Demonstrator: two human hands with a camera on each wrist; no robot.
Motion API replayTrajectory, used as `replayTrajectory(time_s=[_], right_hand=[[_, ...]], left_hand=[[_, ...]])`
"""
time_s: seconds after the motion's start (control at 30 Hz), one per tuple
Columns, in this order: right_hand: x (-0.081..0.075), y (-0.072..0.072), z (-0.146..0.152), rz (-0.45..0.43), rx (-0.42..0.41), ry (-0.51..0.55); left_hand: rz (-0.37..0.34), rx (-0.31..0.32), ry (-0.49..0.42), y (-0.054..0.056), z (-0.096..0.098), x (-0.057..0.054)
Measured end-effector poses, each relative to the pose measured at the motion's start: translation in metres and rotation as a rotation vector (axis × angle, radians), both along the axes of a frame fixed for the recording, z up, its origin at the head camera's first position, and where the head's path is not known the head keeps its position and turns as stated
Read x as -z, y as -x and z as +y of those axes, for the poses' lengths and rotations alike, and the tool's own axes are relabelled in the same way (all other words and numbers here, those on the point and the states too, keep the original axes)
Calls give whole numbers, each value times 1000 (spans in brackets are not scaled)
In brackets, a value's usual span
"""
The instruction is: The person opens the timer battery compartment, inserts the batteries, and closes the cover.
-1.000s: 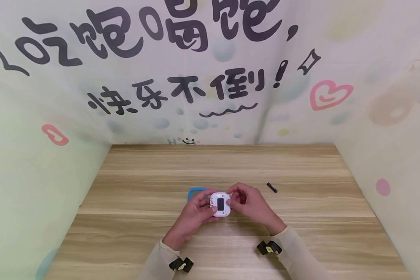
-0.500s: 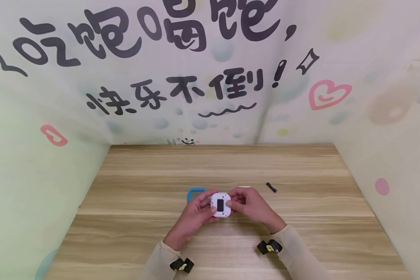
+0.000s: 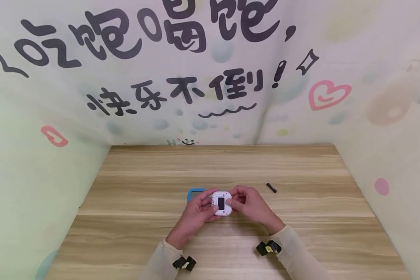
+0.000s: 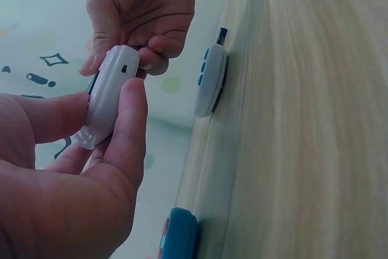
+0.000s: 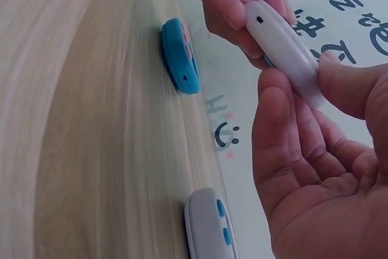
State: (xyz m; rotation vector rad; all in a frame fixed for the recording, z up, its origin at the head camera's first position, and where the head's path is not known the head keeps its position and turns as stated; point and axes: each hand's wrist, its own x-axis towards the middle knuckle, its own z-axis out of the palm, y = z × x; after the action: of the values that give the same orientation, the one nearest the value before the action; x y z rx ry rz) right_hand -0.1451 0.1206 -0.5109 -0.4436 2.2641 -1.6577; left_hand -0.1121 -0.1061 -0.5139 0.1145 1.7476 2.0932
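Observation:
A small white digital timer (image 3: 221, 203) is held above the table, its back with a black rectangular patch facing up. My left hand (image 3: 195, 212) grips its left side, thumb on the back and fingers beneath. My right hand (image 3: 251, 205) pinches the opposite side between thumb and fingers. In the left wrist view the white timer (image 4: 109, 98) is seen edge-on, with a small dark slot in its rim. The right wrist view shows both hands touching the same timer (image 5: 285, 50). Its front is mostly hidden.
A blue timer (image 3: 195, 191) lies behind my left hand. Another white timer with blue buttons (image 4: 211, 83) rests on the table, mostly hidden by my right hand in the head view. A thin black battery (image 3: 271, 188) lies farther right. Printed walls surround the wooden table (image 3: 143, 233).
Both hands keep hold of the white timer, which has shifted very slightly. The right fingers have changed position a little on its edge. The things on the table have not moved.

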Motion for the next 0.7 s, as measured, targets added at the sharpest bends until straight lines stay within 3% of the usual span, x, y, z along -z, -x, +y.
replayTrajectory(time_s=[0.37,0.7], right_hand=[[3,-1,1,18,5,-4],[1,-4,2,-24,5,33]], left_hand=[[-7,-18,4,1,1,5],[-8,-52,-8,2,2,4]])
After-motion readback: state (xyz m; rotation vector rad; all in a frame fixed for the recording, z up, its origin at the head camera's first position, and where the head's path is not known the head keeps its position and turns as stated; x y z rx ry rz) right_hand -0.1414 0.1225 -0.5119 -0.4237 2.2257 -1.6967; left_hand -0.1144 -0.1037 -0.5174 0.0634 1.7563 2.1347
